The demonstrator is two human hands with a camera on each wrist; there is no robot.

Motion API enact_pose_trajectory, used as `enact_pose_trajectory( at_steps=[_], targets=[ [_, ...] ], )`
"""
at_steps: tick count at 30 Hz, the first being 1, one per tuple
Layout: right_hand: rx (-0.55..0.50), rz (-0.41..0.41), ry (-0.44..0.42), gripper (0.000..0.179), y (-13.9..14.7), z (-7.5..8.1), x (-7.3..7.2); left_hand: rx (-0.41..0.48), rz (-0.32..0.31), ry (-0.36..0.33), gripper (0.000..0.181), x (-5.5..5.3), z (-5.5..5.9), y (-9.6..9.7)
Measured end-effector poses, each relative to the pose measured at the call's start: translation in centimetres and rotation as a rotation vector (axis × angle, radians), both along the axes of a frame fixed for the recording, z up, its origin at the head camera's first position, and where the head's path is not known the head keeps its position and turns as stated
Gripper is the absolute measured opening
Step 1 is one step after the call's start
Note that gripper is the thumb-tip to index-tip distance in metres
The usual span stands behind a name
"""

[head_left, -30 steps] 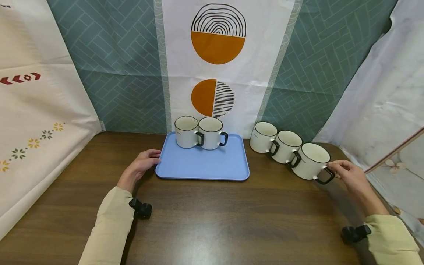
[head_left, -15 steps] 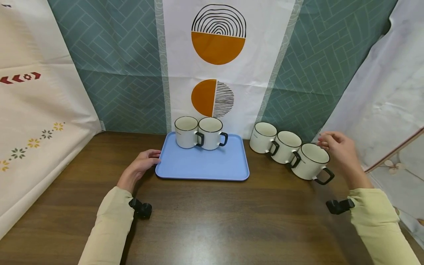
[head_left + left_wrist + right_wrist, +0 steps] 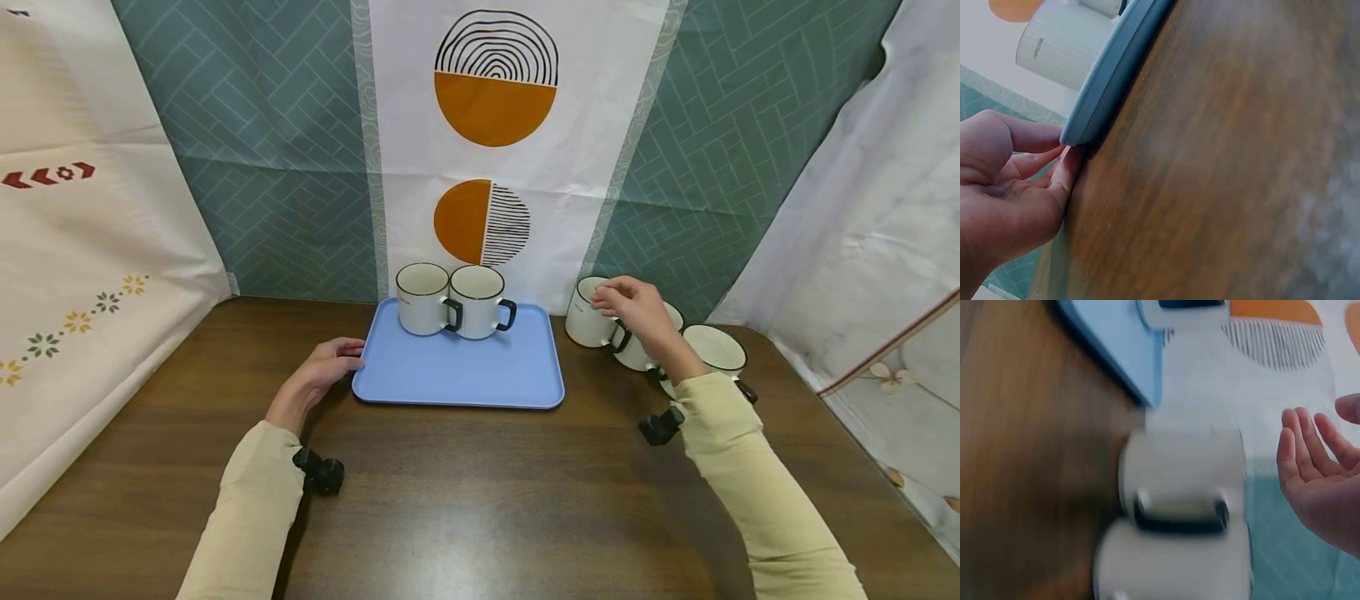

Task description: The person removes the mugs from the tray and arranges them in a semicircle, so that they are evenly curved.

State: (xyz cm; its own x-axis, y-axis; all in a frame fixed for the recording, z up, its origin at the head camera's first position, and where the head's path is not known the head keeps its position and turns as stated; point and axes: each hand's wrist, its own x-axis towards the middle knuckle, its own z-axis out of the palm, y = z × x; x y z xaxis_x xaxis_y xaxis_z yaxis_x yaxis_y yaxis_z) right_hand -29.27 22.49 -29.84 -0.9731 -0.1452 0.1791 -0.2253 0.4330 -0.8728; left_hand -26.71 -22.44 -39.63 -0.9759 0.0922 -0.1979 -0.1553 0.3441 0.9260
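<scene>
A light blue tray [image 3: 457,375] lies on the table, and my left hand [image 3: 322,375] pinches its left edge. Up close in the left wrist view, thumb and fingers meet at the tray's corner. Two white enamel mugs [image 3: 418,312] with black rims and handles stand side by side at the back of the tray. To the tray's right, three matching mugs stand in a slanted row. My right hand [image 3: 641,317], holding nothing, hovers over this row with its fingertips near the leftmost mug [image 3: 585,323]. It partly hides the middle mug [image 3: 632,357]; the forearm covers part of the rightmost mug [image 3: 716,346].
Behind the brown wooden table [image 3: 450,500] hangs a green and white cloth [image 3: 300,150] with orange circle prints. Pale cloths [image 3: 877,250] close off both sides. Each wrist carries a black camera [image 3: 322,473].
My right hand has left the handle side of the rightmost mug, risen, and swept left over the row to the leftmost mug. The left hand, tray and mugs have stayed put.
</scene>
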Motion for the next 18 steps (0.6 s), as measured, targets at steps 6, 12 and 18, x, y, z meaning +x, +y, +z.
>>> enact_pose_trajectory(
  at_steps=[6, 12, 18],
  targets=[
    [-0.054, 0.036, -0.063, 0.034, -4.7, -1.6, -1.8, 0.000, 0.008, -0.004, 0.050, -0.1, 0.0, -0.2],
    [-0.217, 0.013, -0.164, 0.036, -8.4, -3.7, -3.4, 0.007, 0.014, 0.009, 0.049, -0.1, -0.2, -0.3],
    [-0.292, -0.029, -0.231, 0.039, -10.7, -5.3, -4.4, 0.023, 0.005, 0.022, 0.049, 0.2, 0.0, 0.0]
  ],
)
